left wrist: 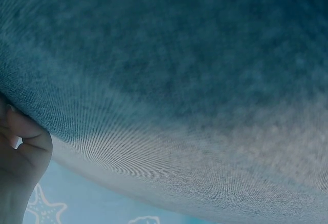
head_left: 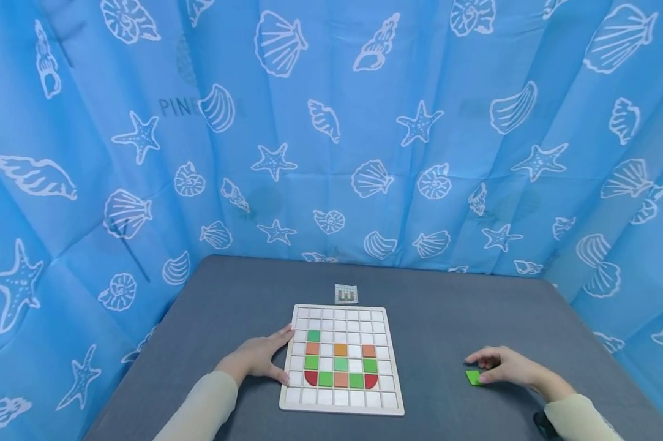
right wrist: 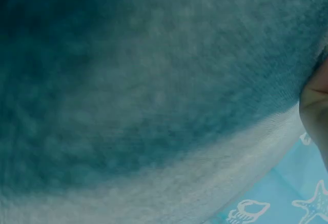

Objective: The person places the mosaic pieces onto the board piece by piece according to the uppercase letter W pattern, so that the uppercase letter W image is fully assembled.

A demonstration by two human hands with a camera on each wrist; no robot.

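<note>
A white gridded board [head_left: 309,407] lies on the table in the head view, with green, orange and red tiles set in several of its squares. My left hand [head_left: 259,355] rests at the board's left edge, thumb and fingers spread. Well to the right of the board, my right hand [head_left: 502,367] holds a bright green square tile [head_left: 472,377] between thumb and fingers, low at the table. In the left wrist view only part of the left hand [left wrist: 25,157] shows at the left edge. The right wrist view catches a sliver of the right hand [right wrist: 315,106]; the tile is hidden there.
A small printed card [head_left: 346,294] with a tile pattern lies just beyond the board. Grey cloth covers the table [head_left: 430,318]. A blue curtain [head_left: 331,153] with white shells and starfish hangs behind and along both sides.
</note>
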